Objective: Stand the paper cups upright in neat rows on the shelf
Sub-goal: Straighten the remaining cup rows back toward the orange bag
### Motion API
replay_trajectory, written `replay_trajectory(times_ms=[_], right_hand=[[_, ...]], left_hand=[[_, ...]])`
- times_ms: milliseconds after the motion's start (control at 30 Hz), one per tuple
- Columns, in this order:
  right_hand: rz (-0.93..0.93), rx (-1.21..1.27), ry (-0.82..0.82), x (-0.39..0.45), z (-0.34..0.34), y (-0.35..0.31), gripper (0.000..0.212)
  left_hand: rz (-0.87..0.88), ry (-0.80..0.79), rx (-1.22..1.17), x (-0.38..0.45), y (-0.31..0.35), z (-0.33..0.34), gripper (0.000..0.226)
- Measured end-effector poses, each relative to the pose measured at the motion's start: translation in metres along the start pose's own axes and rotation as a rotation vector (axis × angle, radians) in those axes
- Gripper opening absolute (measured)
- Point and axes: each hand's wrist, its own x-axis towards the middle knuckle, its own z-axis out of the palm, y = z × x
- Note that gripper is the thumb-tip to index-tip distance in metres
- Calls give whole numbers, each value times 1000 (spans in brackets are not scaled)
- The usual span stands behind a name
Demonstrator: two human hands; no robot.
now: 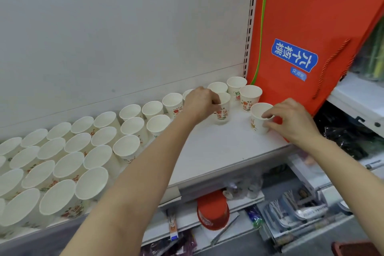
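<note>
Placing step: your left hand (200,103) and right hand (291,119) each pinch 1 paper cup (222,110); next, line both into the rows on the shelf (218,151).

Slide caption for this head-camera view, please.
Left hand and right hand each grip an upright paper cup on the shelf beside an orange bag.

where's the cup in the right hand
In the head view, the cup stands at the shelf's right end, gripped by the right hand, beside the orange bag.
</note>
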Motion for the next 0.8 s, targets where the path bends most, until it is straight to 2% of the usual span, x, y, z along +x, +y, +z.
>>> replay_trajectory(times_ms=[133,300,467,700,800], right_hand=[[-12,-6,3,0,5,-2,15],[-36,142,97,8,9,-24,11],[-166,175,32,31,33,-71,11],[-163,77,-48,59,63,-104,13],[-151,159,-86,61,61,-107,21]], left_hand=[[-49,66,-80,-22,-24,-19,13],[-129,96,-99,-50,-53,-39,11],[-182,64,14,-70,-60,-39,9],[-141,14,155,-80,-61,-30,6],[-125,18,137,-82,-65,-29,20]])
